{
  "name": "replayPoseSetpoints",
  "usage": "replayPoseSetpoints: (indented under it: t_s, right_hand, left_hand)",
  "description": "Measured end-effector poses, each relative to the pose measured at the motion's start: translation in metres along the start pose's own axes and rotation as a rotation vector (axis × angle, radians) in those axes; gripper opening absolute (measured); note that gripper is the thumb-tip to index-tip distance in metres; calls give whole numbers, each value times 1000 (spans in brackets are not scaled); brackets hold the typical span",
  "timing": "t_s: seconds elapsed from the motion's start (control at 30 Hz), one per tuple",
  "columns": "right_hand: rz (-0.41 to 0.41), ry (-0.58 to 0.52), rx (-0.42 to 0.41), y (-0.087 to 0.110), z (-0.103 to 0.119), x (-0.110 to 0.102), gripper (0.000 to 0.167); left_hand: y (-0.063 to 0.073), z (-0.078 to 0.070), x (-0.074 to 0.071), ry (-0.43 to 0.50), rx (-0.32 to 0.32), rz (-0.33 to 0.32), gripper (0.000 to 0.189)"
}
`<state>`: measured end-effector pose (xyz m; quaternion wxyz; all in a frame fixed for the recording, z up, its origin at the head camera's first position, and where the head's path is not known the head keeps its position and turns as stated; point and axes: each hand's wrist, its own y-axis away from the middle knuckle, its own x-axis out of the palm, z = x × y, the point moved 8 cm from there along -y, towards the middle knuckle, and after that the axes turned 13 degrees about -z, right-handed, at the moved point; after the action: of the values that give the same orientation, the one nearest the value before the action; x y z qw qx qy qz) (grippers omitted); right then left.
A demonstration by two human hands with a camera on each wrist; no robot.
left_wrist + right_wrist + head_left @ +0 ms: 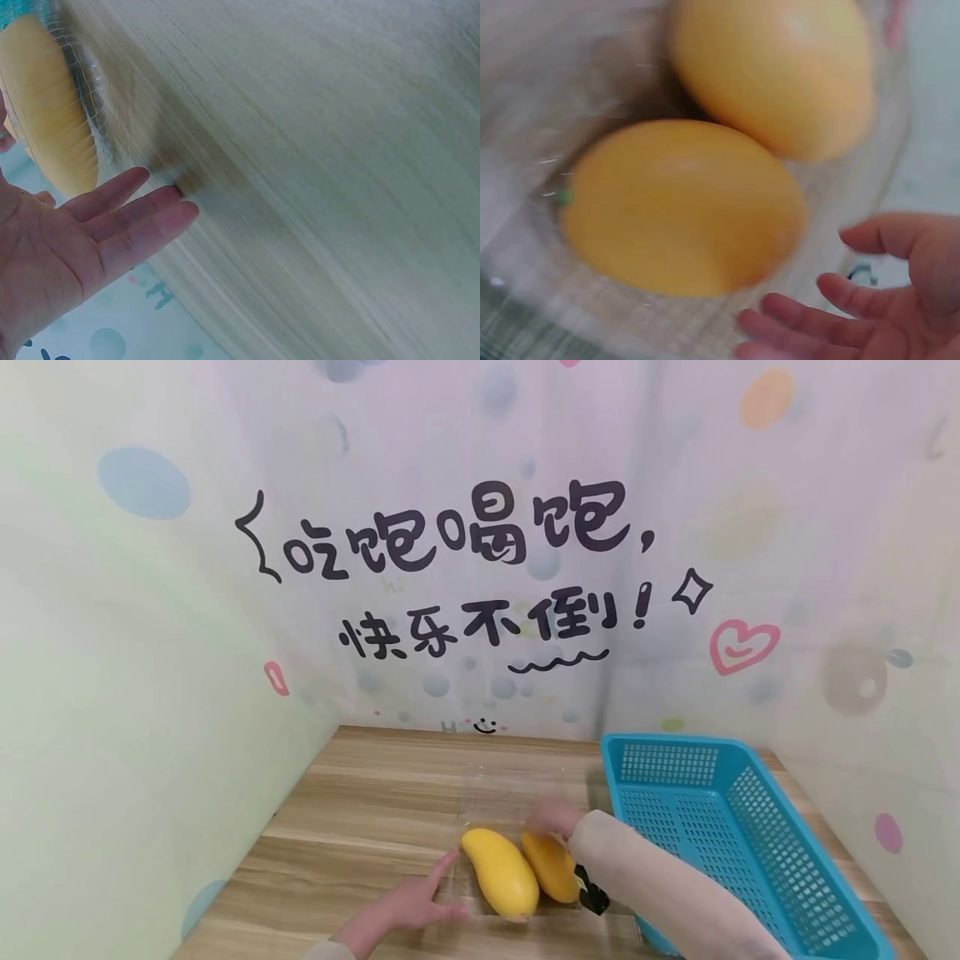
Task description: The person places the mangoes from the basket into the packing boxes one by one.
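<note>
Walls [150, 693] with soft coloured dots stand round the table, and the back one has big black Chinese writing, 吃饱喝饱, and under it 快乐不倒 with a "!" mark. A pink heart [742, 645], a little star and a tiny smiley face are drawn there too.

Next in size is the wooden table [360, 810]. On its right side sits a blue basket [757, 835] with lots of little holes; its near corner is cut off by the edge of the head view.

Just left of the basket is a clear plastic tray [510, 785]. It is very hard to see, only some shiny lines show. Two yellow mangoes lie in it, touching side by side: the left mango [500, 871] and the right mango [551, 866].

The right arm, in a pale sleeve [660, 885], reaches over the tray and hides part of the right mango. A small black thing sits on that wrist.

The left hand [416, 902] lies flat on the table just beside the left mango, fingers straight and close together, thumb out to the side. It holds nothing.

The right hand [551, 817] is blurry in the head view, at the far end of the right mango. The right wrist view shows its fingers [870, 300] loosely bent and a bit apart, near the mangoes and not gripping them. Both wrist views are smeared
</note>
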<state>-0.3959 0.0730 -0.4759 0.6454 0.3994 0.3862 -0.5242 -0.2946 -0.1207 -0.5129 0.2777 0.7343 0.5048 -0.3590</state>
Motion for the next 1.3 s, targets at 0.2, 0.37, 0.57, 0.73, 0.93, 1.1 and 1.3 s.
replayPoseSetpoints:
  t_s: [0.2,0.37,0.57,0.73,0.93,1.1,1.3]
  right_hand:
    - [-215,-217,95,-20,-6,-35,18]
    - [-315,-330,130,-29,-12,-44,32]
    - [-348,-281,256,-32,-29,-32,51]
    - [-363,-355,358,-39,-44,-12,56]
    - [-300,-482,426,-34,-47,-7,63]
    - [-268,-595,459,-26,-47,-8,72]
    - [-333,-664,478,-30,-53,-8,78]
  left_hand:
    - [1,-2,0,4,2,14,88]
    - [0,-3,-1,-3,-3,12,89]
    - [1,-5,-1,-3,-18,25,90]
    - [2,-7,-3,-12,-15,23,89]
    - [2,-9,-4,-10,-2,33,88]
    - [2,-9,-3,11,-1,45,87]
    - [1,-9,-2,34,2,61,87]
